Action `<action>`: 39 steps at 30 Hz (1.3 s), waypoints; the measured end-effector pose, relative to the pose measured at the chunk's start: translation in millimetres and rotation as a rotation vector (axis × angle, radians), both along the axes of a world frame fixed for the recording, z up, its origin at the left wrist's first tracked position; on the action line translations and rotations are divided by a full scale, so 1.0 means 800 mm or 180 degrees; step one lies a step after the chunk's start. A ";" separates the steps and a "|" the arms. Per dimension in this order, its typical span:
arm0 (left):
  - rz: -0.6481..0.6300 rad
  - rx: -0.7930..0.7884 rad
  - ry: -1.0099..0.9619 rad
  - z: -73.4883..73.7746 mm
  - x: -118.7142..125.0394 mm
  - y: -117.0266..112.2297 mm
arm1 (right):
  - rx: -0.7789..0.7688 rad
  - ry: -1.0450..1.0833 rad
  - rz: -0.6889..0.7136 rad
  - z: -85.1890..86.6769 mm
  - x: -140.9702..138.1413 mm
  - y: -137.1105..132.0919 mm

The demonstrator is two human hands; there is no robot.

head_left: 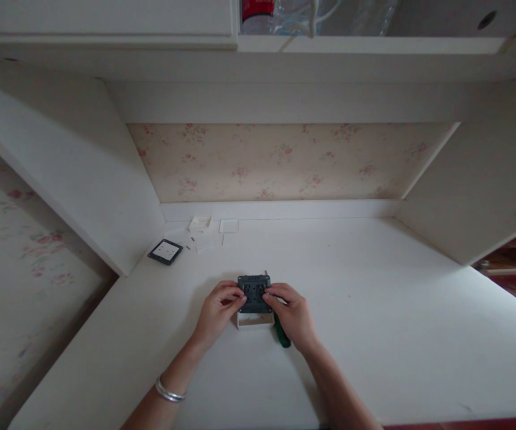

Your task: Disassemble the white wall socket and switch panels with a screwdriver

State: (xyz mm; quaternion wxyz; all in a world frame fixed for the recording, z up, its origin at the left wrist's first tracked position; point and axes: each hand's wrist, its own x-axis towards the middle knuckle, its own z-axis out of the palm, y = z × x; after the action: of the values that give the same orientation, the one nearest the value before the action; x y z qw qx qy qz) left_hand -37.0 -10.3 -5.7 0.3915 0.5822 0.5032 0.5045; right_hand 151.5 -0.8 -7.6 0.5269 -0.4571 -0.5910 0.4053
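Between my two hands is a dark grey electrical socket module, its mechanism side facing me. My left hand pinches its left edge with thumb and fingers. On the opposite edge, my right hand grips it the same way. Under the module, a white open mounting box shows along its near side. A green-handled tool lies beside the box, partly hidden by my right hand; a thin metal tip pokes out above the module and may belong to it.
At the back left lie a black-framed socket faceplate, a white frame, a clear square cover and several tiny screws. White side panels flank the desk. Overhead, an open shelf holds bottles.
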 end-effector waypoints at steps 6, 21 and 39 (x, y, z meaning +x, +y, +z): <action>0.0470 0.0435 0.0593 0.001 -0.001 0.001 | 0.0084 0.0001 -0.0106 0.001 -0.001 -0.001; 0.1019 0.0928 0.1291 0.003 -0.018 0.020 | 0.0029 0.0170 -0.0536 0.001 0.002 -0.001; 0.0912 -0.0092 0.2523 0.009 -0.070 0.131 | -0.0836 0.1108 -0.0270 -0.014 0.011 0.015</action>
State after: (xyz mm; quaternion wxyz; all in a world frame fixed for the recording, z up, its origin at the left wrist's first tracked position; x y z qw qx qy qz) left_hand -92.6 94.4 1.8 0.1018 0.6498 0.6978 0.2837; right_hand 160.5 10.8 -18.9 0.5734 -0.4694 -0.4136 0.5290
